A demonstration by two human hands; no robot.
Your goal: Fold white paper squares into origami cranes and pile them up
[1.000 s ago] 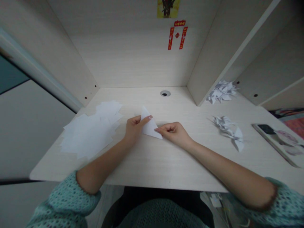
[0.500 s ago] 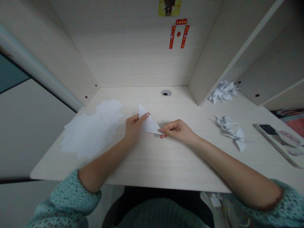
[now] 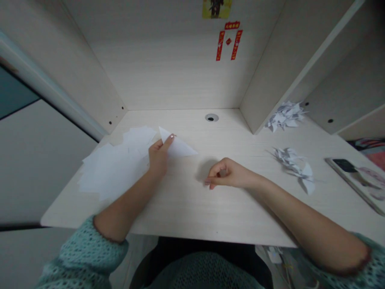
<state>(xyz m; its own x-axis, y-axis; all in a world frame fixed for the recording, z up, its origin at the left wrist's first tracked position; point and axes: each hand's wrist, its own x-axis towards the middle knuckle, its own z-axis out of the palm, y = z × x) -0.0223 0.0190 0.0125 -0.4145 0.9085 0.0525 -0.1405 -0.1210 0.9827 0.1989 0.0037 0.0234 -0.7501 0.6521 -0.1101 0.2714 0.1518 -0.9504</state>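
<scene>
The right hand (image 3: 227, 173), fingertips together and seemingly empty, is over the desk (image 3: 192, 204); farther off, the left hand (image 3: 158, 157) pinches a folded paper triangle (image 3: 182, 148) near loose sheets (image 3: 111, 168). Matched edges favour crisp creases.

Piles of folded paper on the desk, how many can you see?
2: the back pile beside the upright panel, and the front pile left of the phone. The panel may hide more. The folded sheet in the left hand isn't a pile.
</scene>
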